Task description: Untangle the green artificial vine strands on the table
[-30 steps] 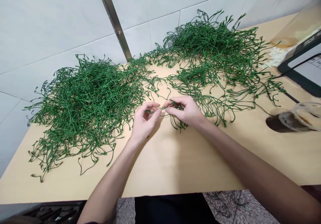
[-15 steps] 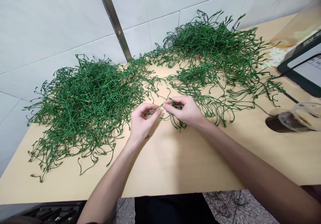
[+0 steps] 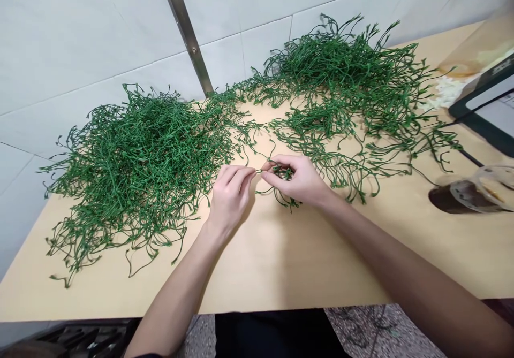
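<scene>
Between my two hands runs a thin green artificial stem (image 3: 258, 171), pinched at both sides. My left hand (image 3: 231, 195) is closed, thumb and fingertips pressed on its left end. My right hand (image 3: 301, 179) pinches the other side with thumb and forefinger, and its curled fingers hold a small bunch of green stems (image 3: 284, 172) whose ends hang below the palm. Left of my hands lies a big tangled pile of green stems (image 3: 140, 154) with small forked tips. A second pile (image 3: 333, 63) rises at the back right, and loose stems (image 3: 349, 170) spread out beside my right hand.
The wooden table (image 3: 249, 272) meets a tiled wall (image 3: 112, 26) with a metal strip (image 3: 187, 31). At the right lies a tipped-looking clear cup of dark drink (image 3: 461, 195). Behind it are a dark-framed device or panel (image 3: 488, 112) and small white pieces (image 3: 445, 90).
My left hand has turned over, its back now facing up and its fingers closed tighter on the stem. My right hand has stayed nearly still with its bunch.
</scene>
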Demonstrator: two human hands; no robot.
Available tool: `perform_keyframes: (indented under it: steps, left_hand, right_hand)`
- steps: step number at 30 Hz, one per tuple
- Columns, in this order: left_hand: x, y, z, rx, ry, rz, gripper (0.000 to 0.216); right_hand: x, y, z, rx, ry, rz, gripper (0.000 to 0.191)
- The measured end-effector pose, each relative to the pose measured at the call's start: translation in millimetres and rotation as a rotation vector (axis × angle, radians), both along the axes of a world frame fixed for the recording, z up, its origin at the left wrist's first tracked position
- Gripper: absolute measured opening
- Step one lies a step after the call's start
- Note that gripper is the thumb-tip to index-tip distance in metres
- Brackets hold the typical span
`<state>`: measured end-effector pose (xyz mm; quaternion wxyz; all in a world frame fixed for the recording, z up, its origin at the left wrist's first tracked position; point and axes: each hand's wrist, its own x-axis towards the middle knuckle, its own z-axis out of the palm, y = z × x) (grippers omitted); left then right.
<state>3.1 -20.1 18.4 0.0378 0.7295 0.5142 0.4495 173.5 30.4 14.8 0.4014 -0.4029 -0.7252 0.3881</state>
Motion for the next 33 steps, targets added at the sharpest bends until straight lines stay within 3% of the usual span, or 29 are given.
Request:
perform_keyframes:
  steps: [5, 13, 18, 21, 24, 28, 33]
  left_hand:
    - [3, -2, 2.4, -0.010, -0.089, 0.036, 0.011]
    - [7, -7, 6.7, -0.066, -0.133, -0.121, 0.024]
    - [8, -8, 10.6, -0.215, -0.438, -0.158, 0.027]
    - [5, -2, 7.0, -0.206, -0.563, -0.053, 0.029]
    - [0, 4, -0.5, -0.193, -0.368, 0.030, 0.021]
    - [-4, 4, -5.8, -0.030, 0.023, -0.065, 0.023]
    - [-2, 2, -3.8, 0.134, 0.132, -0.166, 0.030]
  right_hand:
    - [1, -1, -0.4, 0.059, -0.061, 0.002, 0.015]
    - [-1, 0, -1.5, 0.141, -0.109, 0.017, 0.017]
    - [-1, 1, -1.1, 0.133, -0.079, 0.006, 0.020]
    - [-1, 1, -1.1, 0.115, -0.063, 0.015, 0.021]
    - [-1, 2, -2.7, 0.110, -0.046, 0.037, 0.022]
    - [-1, 3, -5.6, 0.093, -0.044, 0.056, 0.024]
    - [0, 3, -5.6, 0.053, -0.041, 0.129, 0.026]
